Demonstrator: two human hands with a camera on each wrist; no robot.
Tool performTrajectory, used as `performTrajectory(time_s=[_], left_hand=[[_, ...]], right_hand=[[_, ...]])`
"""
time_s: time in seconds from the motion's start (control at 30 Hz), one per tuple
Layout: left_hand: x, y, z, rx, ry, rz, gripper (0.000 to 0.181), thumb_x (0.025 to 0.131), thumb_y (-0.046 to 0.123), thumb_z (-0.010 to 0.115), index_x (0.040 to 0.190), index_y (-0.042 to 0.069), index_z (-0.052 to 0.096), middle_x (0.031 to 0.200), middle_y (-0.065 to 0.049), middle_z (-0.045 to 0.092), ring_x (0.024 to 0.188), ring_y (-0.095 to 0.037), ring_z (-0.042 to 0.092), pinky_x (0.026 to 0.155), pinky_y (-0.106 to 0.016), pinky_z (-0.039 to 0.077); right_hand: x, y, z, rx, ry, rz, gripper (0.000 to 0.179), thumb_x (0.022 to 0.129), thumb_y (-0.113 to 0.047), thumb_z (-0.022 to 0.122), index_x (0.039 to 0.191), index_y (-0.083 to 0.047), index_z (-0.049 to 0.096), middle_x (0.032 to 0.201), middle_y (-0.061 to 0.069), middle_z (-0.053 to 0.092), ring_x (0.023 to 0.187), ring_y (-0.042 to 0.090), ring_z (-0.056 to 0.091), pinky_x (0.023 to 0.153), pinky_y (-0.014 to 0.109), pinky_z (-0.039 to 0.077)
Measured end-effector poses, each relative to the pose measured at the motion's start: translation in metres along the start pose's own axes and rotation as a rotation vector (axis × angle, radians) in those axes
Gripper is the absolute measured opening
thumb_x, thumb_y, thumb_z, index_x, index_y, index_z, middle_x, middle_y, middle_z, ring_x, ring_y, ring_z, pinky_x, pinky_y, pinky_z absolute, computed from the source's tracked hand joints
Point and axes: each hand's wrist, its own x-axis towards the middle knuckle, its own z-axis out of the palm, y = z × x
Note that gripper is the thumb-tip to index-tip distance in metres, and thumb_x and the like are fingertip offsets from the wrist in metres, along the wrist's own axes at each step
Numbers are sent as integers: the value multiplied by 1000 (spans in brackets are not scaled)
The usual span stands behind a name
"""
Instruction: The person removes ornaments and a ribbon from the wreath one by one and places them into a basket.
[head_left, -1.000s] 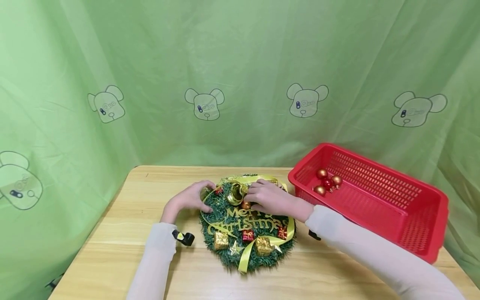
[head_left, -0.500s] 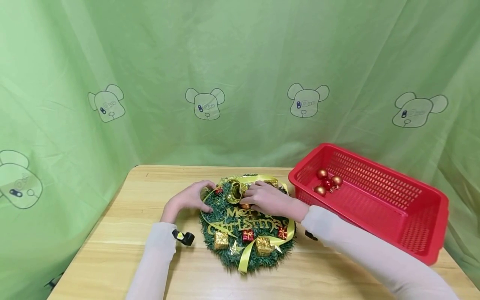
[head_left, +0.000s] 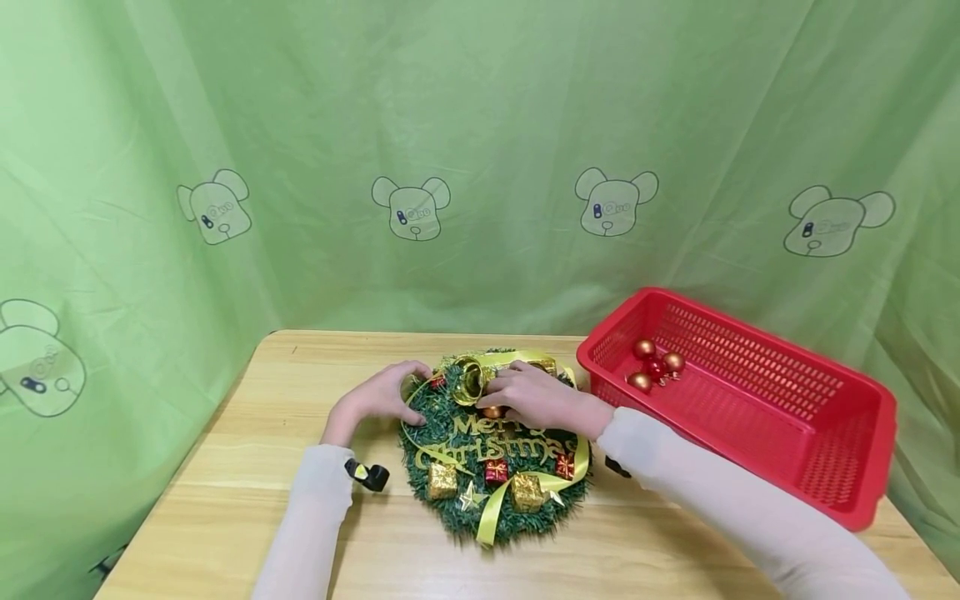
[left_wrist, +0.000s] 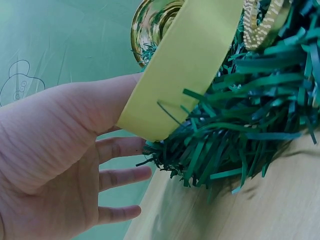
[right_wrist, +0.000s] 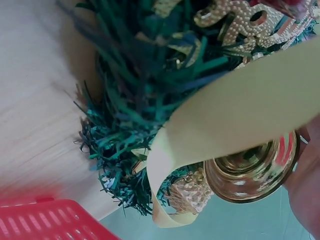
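A green tinsel wreath [head_left: 450,512] with gold "Merry Christmas" lettering [head_left: 491,450] lies on the table, trimmed with yellow ribbon [head_left: 489,517], gold bells [head_left: 468,382], small gift boxes [head_left: 527,492] and stars. My left hand [head_left: 386,393] grips the wreath's left edge; in the left wrist view its thumb goes behind the ribbon and its fingers reach round the tinsel edge. Just above the lettering, my right hand [head_left: 534,397] pinches a copper-coloured bauble [head_left: 492,412] between thumb and forefinger, beside a bell. The right wrist view shows only part of that hand [right_wrist: 306,185], and the bauble is hidden there.
A red perforated basket [head_left: 750,417] stands at the right of the wooden table [head_left: 247,467], with several copper and red baubles [head_left: 654,367] in its left end. Green curtains [head_left: 480,275] printed with bear heads hang behind and at both sides.
My right hand and forearm have shifted slightly left, its fingertips coming closer over the bauble. The left hand, wreath and basket stay in place.
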Motion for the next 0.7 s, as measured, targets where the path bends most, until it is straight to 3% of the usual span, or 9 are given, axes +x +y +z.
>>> performTrajectory(time_s=[0.2,0.4,0.7], left_hand=[[0,-1,1,-7,-2,-5,81,72,13,89,143,10,50,151,-10,51,146,-36,41,124,-58,30],[1,-1,1,-3,-4,-7,81,72,13,89,143,10,50,152,-10,51,146,-36,41,124,-58,30],[1,-2,0,-6,-1,-3,81,71,13,89,143,10,50,152,-10,51,147,-36,40,125,-58,29]], right_hand=[[2,1,7,-50,18,-19,43,81,-9,83,121,-25,75,99,-4,73,92,16,64,85,40,56],[2,1,13,-75,30,-15,35,83,-12,82,114,-28,77,90,-7,69,84,14,60,76,34,48],[2,0,16,-107,33,-12,28,85,-14,82,109,-28,77,93,-8,68,86,14,58,75,32,43]])
